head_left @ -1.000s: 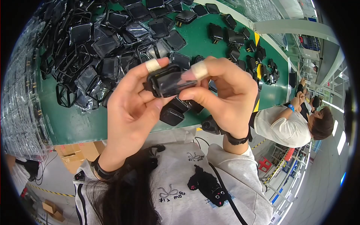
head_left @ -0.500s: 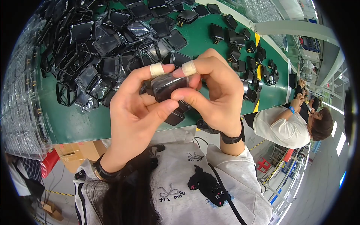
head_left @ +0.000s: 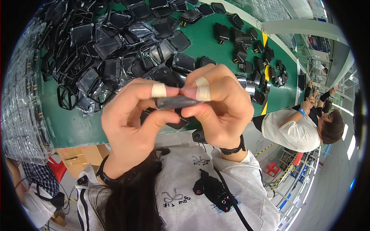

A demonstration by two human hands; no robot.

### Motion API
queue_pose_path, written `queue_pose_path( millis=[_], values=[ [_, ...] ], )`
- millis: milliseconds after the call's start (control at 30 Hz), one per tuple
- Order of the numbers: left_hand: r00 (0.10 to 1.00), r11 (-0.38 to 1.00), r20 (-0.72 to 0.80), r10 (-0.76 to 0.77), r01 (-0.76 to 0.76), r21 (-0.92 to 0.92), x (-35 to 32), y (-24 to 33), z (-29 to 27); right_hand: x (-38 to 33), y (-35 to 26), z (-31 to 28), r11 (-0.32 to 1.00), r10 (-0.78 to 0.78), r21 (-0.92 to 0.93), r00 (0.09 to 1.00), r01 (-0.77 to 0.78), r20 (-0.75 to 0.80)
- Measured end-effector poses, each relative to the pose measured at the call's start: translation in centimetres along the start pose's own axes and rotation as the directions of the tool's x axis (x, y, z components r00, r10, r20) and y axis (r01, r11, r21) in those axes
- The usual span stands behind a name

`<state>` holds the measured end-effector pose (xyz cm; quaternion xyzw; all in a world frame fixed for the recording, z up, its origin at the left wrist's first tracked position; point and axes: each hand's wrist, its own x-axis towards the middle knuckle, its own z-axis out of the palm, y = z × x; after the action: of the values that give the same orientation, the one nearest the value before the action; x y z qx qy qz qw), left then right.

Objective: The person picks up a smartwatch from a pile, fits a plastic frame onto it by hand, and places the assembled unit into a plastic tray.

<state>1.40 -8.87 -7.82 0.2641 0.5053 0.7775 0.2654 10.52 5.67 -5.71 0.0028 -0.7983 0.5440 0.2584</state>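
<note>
Between both hands I hold a small black plastic casing (head_left: 175, 102) with rounded edges, turned so that mostly its thin side shows. My left hand (head_left: 129, 117) pinches its left end between thumb and taped index finger. On the other end are the thumb and fingers of my right hand (head_left: 227, 104), two bands of tape showing on them. Other black casings (head_left: 184, 61) lie just beyond my fingers, some in clear film. Another dark piece (head_left: 179, 124) shows below the held casing, partly hidden by my hands.
A heap of black frames and casings (head_left: 110, 46) covers the left of the green table (head_left: 81, 129). Black blocks with brass-coloured prongs (head_left: 221, 32) stand at the right. Clear plastic trays (head_left: 23, 107) are stacked at the left edge. A co-worker (head_left: 289, 129) sits at the right.
The casing has tilted from showing its broad dark face to nearly edge-on. My hands have lowered slightly, and my right hand has turned.
</note>
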Motion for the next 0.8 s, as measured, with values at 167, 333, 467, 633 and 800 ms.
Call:
queue_pose_path(
  millis=[167, 333, 467, 633, 800],
  values=[
    [0.998, 0.999, -0.060, 0.035, -0.034, 0.008, 0.0, 0.5, -0.6, 0.2, -0.3, 1.0, 1.000, 0.024, 0.013, 0.999, -0.024, -0.031],
    [0.977, 0.973, -0.156, -0.147, 0.114, -0.201, -0.7, -0.8, 0.3, -1.1, -1.1, 1.5, 0.974, 0.226, 0.007, 0.974, -0.226, -0.016],
    [0.995, 0.994, -0.046, 0.085, -0.082, 0.074, 0.4, -0.3, 0.7, -1.8, -0.6, 0.9, 0.989, 0.145, -0.002, 0.981, -0.146, -0.132],
    [0.992, 0.991, -0.082, -0.096, 0.087, -0.105, 0.6, -0.2, 1.3, -1.1, -0.4, 0.3, 0.964, 0.264, 0.017, 0.958, -0.264, -0.108],
    [0.996, 0.995, 0.012, -0.091, 0.091, -0.033, 0.1, 1.3, 1.2, -1.0, -2.5, 0.0, 0.969, 0.249, 0.030, 0.963, -0.247, -0.099]
  ],
)
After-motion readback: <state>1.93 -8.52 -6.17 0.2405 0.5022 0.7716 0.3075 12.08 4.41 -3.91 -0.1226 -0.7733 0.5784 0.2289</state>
